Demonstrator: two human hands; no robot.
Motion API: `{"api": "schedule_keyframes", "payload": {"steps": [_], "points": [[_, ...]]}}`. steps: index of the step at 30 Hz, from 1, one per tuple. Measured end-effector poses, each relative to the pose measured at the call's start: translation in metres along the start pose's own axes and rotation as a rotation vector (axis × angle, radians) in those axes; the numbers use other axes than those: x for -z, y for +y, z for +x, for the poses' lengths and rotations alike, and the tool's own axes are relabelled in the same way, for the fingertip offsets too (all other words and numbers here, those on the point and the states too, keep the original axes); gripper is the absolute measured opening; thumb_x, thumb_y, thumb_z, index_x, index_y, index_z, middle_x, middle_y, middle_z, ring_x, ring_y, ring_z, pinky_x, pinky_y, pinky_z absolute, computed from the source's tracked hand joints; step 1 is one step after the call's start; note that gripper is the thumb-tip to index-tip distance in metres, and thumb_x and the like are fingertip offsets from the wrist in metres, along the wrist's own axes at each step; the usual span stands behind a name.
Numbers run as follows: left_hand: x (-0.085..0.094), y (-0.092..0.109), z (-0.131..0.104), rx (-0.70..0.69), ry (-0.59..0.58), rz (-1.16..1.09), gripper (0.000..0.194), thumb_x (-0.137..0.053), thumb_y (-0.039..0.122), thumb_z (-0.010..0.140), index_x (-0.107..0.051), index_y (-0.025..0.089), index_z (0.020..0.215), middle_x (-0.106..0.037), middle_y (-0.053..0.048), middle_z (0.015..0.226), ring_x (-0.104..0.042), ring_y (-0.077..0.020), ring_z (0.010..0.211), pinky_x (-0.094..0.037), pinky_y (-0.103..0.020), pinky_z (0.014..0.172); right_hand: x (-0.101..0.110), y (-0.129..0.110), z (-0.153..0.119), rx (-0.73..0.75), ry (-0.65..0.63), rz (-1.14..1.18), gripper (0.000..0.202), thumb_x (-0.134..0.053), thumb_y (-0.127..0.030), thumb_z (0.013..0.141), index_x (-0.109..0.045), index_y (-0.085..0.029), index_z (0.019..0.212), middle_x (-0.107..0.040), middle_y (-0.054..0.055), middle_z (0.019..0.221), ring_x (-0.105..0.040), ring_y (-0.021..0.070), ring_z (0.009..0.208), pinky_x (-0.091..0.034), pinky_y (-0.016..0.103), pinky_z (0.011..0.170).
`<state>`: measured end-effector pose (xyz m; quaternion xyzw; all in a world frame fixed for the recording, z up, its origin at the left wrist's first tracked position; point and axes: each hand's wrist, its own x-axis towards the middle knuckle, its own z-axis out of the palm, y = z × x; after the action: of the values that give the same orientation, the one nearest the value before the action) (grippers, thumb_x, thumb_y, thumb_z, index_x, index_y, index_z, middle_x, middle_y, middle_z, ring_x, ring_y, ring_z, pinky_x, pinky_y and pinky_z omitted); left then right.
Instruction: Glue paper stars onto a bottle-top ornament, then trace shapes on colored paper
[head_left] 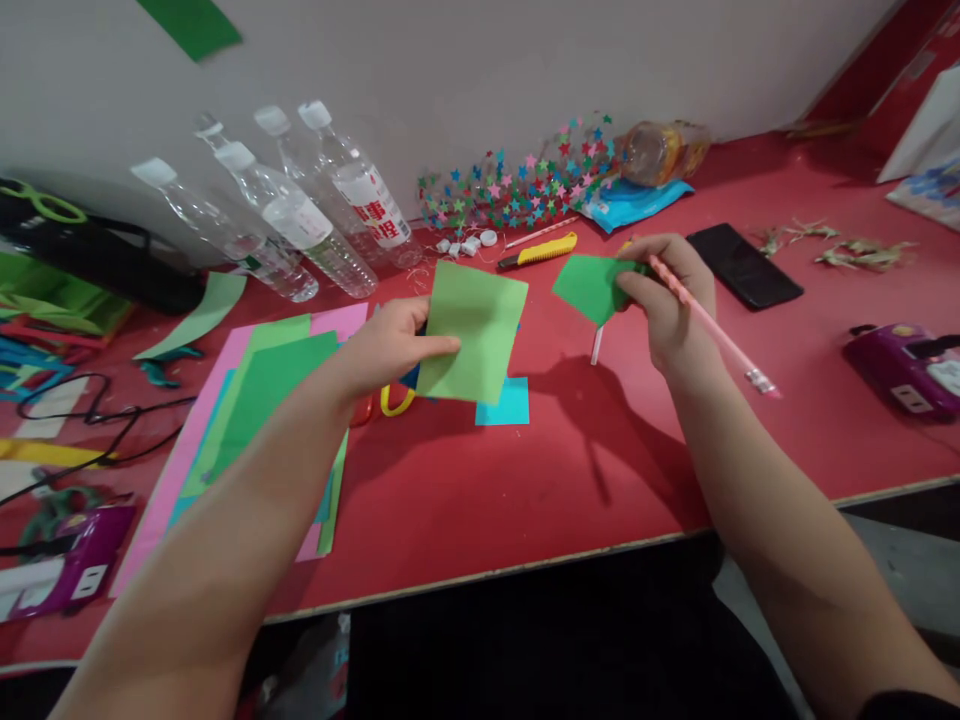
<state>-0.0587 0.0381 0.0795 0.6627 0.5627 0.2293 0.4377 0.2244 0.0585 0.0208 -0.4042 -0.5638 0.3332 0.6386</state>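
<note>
My left hand (390, 345) pinches a light green paper sheet (476, 330) by its left side, thumb on top. Under that sheet, a small blue paper square (514, 402) lies on the table, beside the yellow handle of scissors (397, 400) that are partly covered. In my right hand (671, 290) is a darker green cut paper piece (589, 288), gripped between thumb and fingers. A pink pencil (720, 340) with an eraser end also rests in that hand, slanting down to the right. A short pale stick (597, 345) shows below the green piece.
Stacked coloured papers (262, 400) lie at left, near several plastic bottles (300, 220). Behind my hands are a yellow box cutter (540, 250) and a star-covered bottle (517, 185). A black phone (744, 265) and purple power strip (904, 370) are at right. The red table's front edge (525, 567) is near me.
</note>
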Motion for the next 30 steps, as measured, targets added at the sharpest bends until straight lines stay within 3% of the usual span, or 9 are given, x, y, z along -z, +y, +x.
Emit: {"api": "schedule_keyframes", "payload": {"steps": [3, 8, 12, 14, 16, 19, 21, 25, 30], "points": [[-0.012, -0.014, 0.001, 0.244, -0.005, -0.324, 0.039, -0.073, 0.025, 0.062, -0.067, 0.014, 0.099, -0.073, -0.008, 0.084, -0.069, -0.0239, 0.076, -0.056, -0.037, 0.070, -0.012, 0.000, -0.008, -0.084, -0.222, 0.030, 0.011, -0.062, -0.018, 0.073, -0.058, -0.021, 0.083, -0.055, -0.001, 0.073, -0.051, 0.0121, 0.061, -0.042, 0.027, 0.055], [-0.052, -0.022, 0.000, 0.210, -0.052, -0.529, 0.034, -0.068, 0.018, 0.063, -0.064, 0.015, 0.097, -0.074, -0.004, 0.085, -0.068, -0.0192, 0.073, -0.055, -0.033, 0.070, -0.036, -0.002, -0.031, 0.045, -0.484, -0.215, 0.014, -0.059, -0.019, 0.076, -0.057, -0.021, 0.090, -0.059, 0.002, 0.087, -0.055, 0.0172, 0.079, -0.045, 0.033, 0.073], [-0.069, -0.012, 0.004, 0.062, 0.002, -0.670, 0.037, -0.064, 0.019, 0.068, -0.061, 0.014, 0.105, -0.073, -0.004, 0.095, -0.068, -0.0219, 0.089, -0.054, -0.037, 0.083, -0.047, 0.002, -0.038, 0.041, -0.238, -0.271, 0.031, -0.065, -0.019, 0.070, -0.049, -0.023, 0.096, -0.053, 0.004, 0.099, -0.052, 0.0202, 0.090, -0.044, 0.038, 0.081], [-0.074, -0.007, 0.008, 0.001, -0.010, -0.707, 0.040, -0.063, 0.019, 0.069, -0.059, 0.015, 0.109, -0.071, -0.005, 0.100, -0.066, -0.0235, 0.098, -0.051, -0.040, 0.089, -0.049, 0.006, -0.037, -0.089, -0.135, -0.143, 0.041, -0.070, -0.023, 0.065, -0.044, -0.025, 0.097, -0.050, 0.003, 0.100, -0.051, 0.0191, 0.088, -0.045, 0.036, 0.077], [-0.076, -0.006, 0.013, -0.050, -0.051, -0.702, 0.041, -0.061, 0.020, 0.072, -0.056, 0.015, 0.112, -0.069, -0.006, 0.104, -0.064, -0.0248, 0.104, -0.049, -0.042, 0.092, -0.048, 0.010, -0.035, -0.257, -0.155, 0.038, 0.044, -0.071, -0.027, 0.064, -0.040, -0.026, 0.095, -0.049, -0.001, 0.089, -0.050, 0.0162, 0.077, -0.045, 0.031, 0.066], [-0.075, -0.013, 0.018, -0.126, -0.003, -0.545, 0.038, -0.058, 0.029, 0.077, -0.052, 0.016, 0.112, -0.064, -0.008, 0.109, -0.059, -0.0242, 0.107, -0.046, -0.042, 0.094, -0.043, 0.013, -0.028, -0.368, -0.138, 0.216, 0.041, -0.068, -0.025, 0.064, -0.038, -0.026, 0.091, -0.048, -0.004, 0.076, -0.049, 0.0139, 0.067, -0.041, 0.028, 0.059], [-0.071, -0.022, 0.016, -0.138, 0.058, -0.247, 0.036, -0.060, 0.035, 0.075, -0.052, 0.017, 0.105, -0.060, -0.008, 0.109, -0.057, -0.0232, 0.104, -0.045, -0.041, 0.093, -0.036, 0.015, -0.022, -0.336, -0.042, 0.249, 0.041, -0.068, -0.022, 0.063, -0.038, -0.026, 0.090, -0.050, -0.004, 0.078, -0.051, 0.0141, 0.069, -0.042, 0.028, 0.060], [-0.067, -0.036, 0.004, -0.032, -0.097, 0.507, 0.048, -0.073, 0.040, 0.062, -0.053, 0.018, 0.100, -0.052, -0.010, 0.110, -0.051, -0.0291, 0.106, -0.043, -0.044, 0.091, -0.024, 0.018, -0.011, -0.315, 0.080, 0.270, 0.040, -0.067, -0.019, 0.062, -0.040, -0.027, 0.090, -0.053, -0.003, 0.080, -0.053, 0.0150, 0.071, -0.043, 0.029, 0.062], [-0.072, -0.038, 0.001, 0.069, -0.193, 0.656, 0.046, -0.071, 0.040, 0.064, -0.050, 0.017, 0.098, -0.055, -0.010, 0.102, -0.053, -0.0296, 0.099, -0.044, -0.041, 0.085, -0.020, 0.021, -0.008, -0.275, 0.078, 0.247, 0.038, -0.066, -0.019, 0.063, -0.040, -0.027, 0.089, -0.051, -0.004, 0.077, -0.053, 0.0147, 0.070, -0.043, 0.029, 0.062]]}}
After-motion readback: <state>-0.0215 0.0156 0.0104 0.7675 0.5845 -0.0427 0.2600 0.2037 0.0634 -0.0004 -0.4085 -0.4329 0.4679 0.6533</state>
